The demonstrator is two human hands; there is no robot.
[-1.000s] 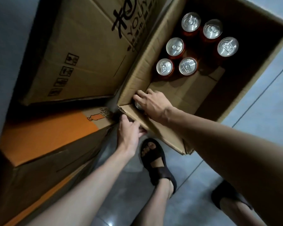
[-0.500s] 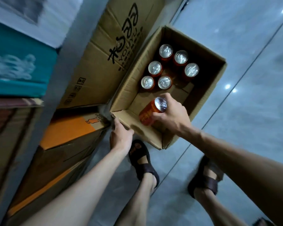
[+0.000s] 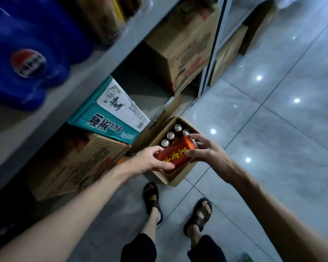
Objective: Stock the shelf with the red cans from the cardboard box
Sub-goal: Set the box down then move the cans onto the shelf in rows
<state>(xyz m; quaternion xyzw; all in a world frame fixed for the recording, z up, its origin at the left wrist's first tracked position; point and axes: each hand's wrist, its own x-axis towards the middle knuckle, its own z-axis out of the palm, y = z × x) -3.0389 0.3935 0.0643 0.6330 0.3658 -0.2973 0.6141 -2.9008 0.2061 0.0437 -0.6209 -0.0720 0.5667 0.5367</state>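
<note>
Both your hands are on one red can (image 3: 175, 157), just below frame centre. Your left hand (image 3: 150, 161) grips the can's lower end, thumb on top and fingers curled underneath. Your right hand (image 3: 204, 150) holds the upper end, with the thumb pressed on the side wall and the fingers wrapped over the lid rim. Neither hand is slack.

The can is off the vertical, slanted with its lid end toward the upper right and its yellow lettering facing the camera. It sits over the open cardboard box (image 3: 178, 179), in front of the box's near half in this view.

The box is on the tiled floor (image 3: 273, 129), right against the foot of the shelf (image 3: 121, 44). Four silver can tops (image 3: 170, 135) show in its far corner, upright and packed close together. The rest of the box interior is hidden behind the can and your hands.

Left of the box on the low shelf level is a teal carton (image 3: 102, 118), with a brown carton (image 3: 80, 163) just below it in frame. A blue shrink-wrapped pack (image 3: 27, 59) sits upper left, blurred. Another brown printed carton (image 3: 184, 53) is at upper centre.

Your sandalled feet (image 3: 152, 201) are at bottom centre, just short of the box.
</note>
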